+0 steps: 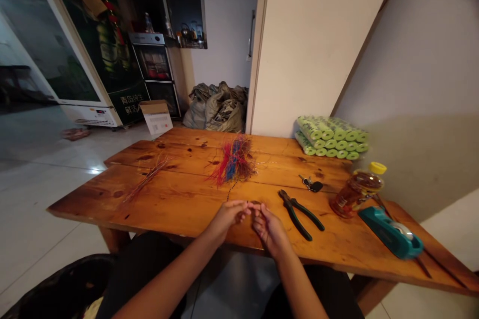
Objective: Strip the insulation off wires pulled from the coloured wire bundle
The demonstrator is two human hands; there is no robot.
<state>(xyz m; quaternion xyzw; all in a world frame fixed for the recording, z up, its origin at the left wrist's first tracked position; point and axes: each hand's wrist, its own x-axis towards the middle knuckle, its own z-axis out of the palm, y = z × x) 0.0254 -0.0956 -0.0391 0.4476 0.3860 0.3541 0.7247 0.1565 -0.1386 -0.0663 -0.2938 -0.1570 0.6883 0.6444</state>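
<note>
My left hand (231, 213) and my right hand (268, 228) meet fingertip to fingertip over the table's near edge. Both are closed in a pinch; whatever is between the fingertips is too small to make out. A thin dark speckled strand (232, 188) runs from just behind my left hand toward a heap of loose wires (235, 159) in red, blue, yellow and brown. To the right of my right hand lie diagonal cutting pliers (299, 213) with dark green handles, their jaws pointing away from me. A thinner bunch of reddish wires (147, 179) rests at the left.
On the wooden table (187, 209), keys (311, 183) lie beyond the pliers. A yellow-capped drink bottle (357, 192) and a teal tape dispenser (391, 233) stand at the right. Green rolls (331, 137) are stacked at the back right. A black bin (63, 284) sits on the floor, lower left.
</note>
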